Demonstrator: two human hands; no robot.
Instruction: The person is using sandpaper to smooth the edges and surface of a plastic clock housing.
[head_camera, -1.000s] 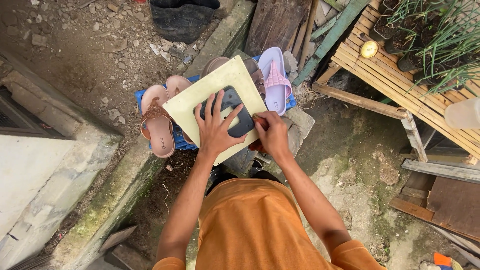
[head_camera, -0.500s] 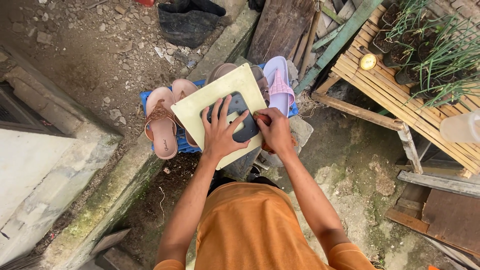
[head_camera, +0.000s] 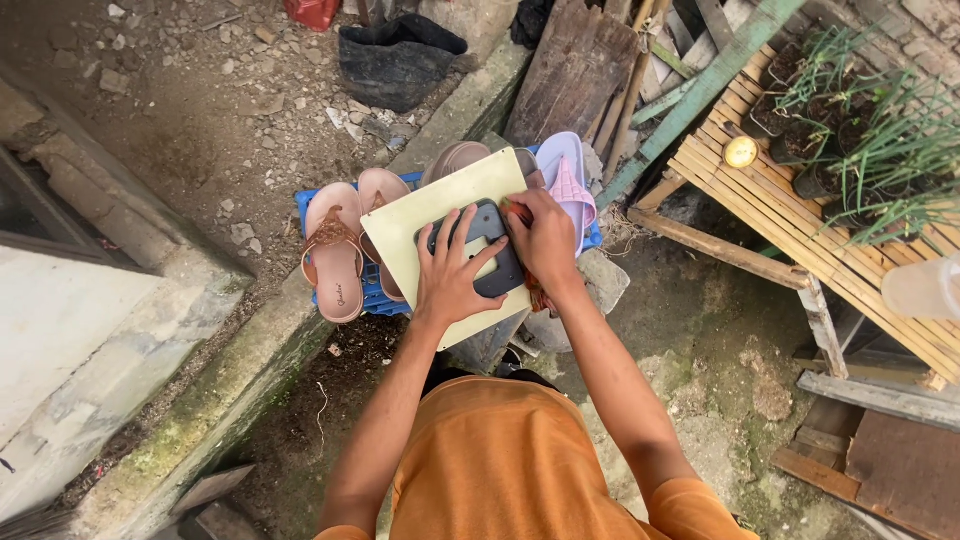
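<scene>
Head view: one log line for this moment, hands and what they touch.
left hand flat on dark piece | right hand at its right edge | piece on pale board | sandals beside, on blue crate

R hand (head_camera: 545, 238) now farther over dark sole (head_camera: 480, 258)

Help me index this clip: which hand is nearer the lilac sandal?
Right. The right hand sits beside the lilac sandal, almost touching it; the left hand lies farther off on the dark pad.
</scene>
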